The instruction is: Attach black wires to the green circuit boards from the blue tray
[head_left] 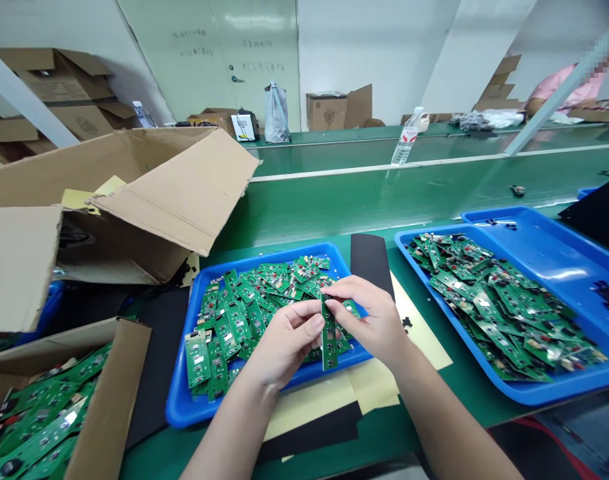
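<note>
Between my two hands a narrow green circuit board (329, 340) is held up on edge, over the near right part of a blue tray (181, 393). My left hand (294, 333) pinches its left side between thumb and fingers. The fingertips of my right hand (374, 317) close on its upper end. Whether a small part sits in the right fingertips is hidden. Below my hands, the tray is heaped with similar green circuit boards (234, 320), lying at mixed angles.
Right of me a second blue tray (504, 393) holds more boards; another blue tray (549, 247) behind it has small black parts. An open carton (184, 187) and a box of boards (109, 407) stand left. A water bottle (407, 139) stands behind; a person in pink (559, 87) sits far right.
</note>
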Motion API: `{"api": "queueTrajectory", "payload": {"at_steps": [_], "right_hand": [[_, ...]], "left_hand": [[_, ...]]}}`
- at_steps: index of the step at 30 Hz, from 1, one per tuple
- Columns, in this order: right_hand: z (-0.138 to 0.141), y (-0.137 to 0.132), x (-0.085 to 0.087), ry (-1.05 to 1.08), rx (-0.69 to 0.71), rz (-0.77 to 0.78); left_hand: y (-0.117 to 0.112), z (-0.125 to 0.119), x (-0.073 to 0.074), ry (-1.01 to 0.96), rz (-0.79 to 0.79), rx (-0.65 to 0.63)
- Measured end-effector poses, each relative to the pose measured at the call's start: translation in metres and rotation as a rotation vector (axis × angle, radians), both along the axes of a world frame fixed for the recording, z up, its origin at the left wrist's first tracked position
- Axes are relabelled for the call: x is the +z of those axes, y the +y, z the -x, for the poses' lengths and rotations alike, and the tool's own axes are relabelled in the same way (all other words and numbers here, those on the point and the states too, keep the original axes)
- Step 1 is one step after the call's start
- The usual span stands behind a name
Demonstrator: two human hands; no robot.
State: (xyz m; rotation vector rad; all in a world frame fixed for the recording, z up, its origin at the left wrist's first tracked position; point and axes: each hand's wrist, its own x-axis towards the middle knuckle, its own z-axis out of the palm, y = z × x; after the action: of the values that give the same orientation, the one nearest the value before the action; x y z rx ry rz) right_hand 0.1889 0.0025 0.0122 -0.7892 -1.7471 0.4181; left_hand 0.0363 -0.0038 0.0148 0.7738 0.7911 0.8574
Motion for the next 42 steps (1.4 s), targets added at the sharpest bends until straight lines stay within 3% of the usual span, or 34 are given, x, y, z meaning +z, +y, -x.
{"api": "queueTrajectory", "payload": {"at_steps": [6, 10, 14, 18, 21, 26, 29, 42], "right_hand": [[-0.001, 0.001, -0.001, -0.066, -0.044, -0.062], [-0.002, 0.001, -0.002, -0.046, -0.066, -0.074], [-0.002, 0.000, -0.004, 0.076, 0.006, 0.140], [-0.001, -0.002, -0.005, 0.194, 0.053, 0.306], [0.000, -0.002, -0.005, 0.171, 0.028, 0.277], [-0.002, 0.003, -0.001, -0.070, -0.088, 0.046], [-0.003, 0.005, 0.000, -0.148, -0.088, 0.002], [0.003, 0.027, -0.019, -0.031, -0.126, 0.214]], "left_hand": [[0.000, -0.001, -0.002, -0.023, 0.060, 0.021], [0.000, -0.001, -0.001, -0.054, 0.041, -0.033], [0.000, 0.000, 0.000, -0.152, 0.050, -0.113], [-0.001, 0.000, 0.001, -0.214, 0.070, -0.110], [-0.001, -0.001, 0.000, -0.206, 0.085, -0.105], [0.000, -0.003, -0.002, -0.151, 0.112, -0.091], [0.001, -0.005, -0.003, -0.132, 0.151, -0.073], [0.009, -0.012, 0.001, -0.124, 0.275, 0.106]]}}
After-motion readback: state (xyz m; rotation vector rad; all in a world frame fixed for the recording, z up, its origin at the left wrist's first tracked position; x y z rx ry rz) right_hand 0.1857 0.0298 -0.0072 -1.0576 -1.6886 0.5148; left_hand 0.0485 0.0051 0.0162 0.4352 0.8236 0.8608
